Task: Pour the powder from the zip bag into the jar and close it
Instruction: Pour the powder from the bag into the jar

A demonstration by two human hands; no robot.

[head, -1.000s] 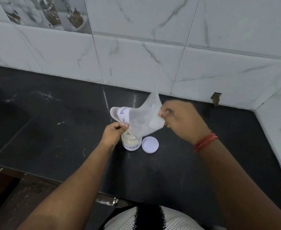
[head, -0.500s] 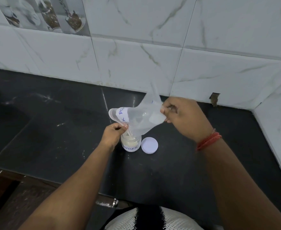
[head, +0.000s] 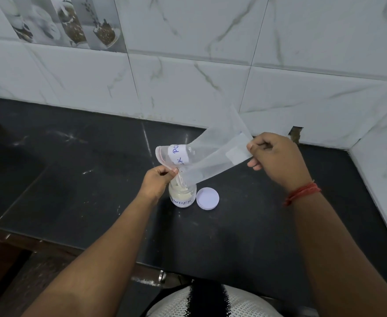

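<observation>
A clear zip bag with a white handwritten label hangs stretched and tilted above the small glass jar. My left hand pinches the bag's open zip end right over the jar's mouth. My right hand grips the bag's bottom edge, raised up and to the right. The bag looks nearly empty. The jar stands upright on the black counter, holds pale powder and carries a label reading "OWDER". Its white round lid lies flat on the counter, just right of the jar.
White marble-look wall tiles run along the back and the right side of the counter. A small hole sits in the wall behind my right hand. The counter's front edge runs near my body.
My right hand has pulled the bag's bottom farther right and up, stretching the bag out flat. My left hand has stayed at the jar's mouth.
</observation>
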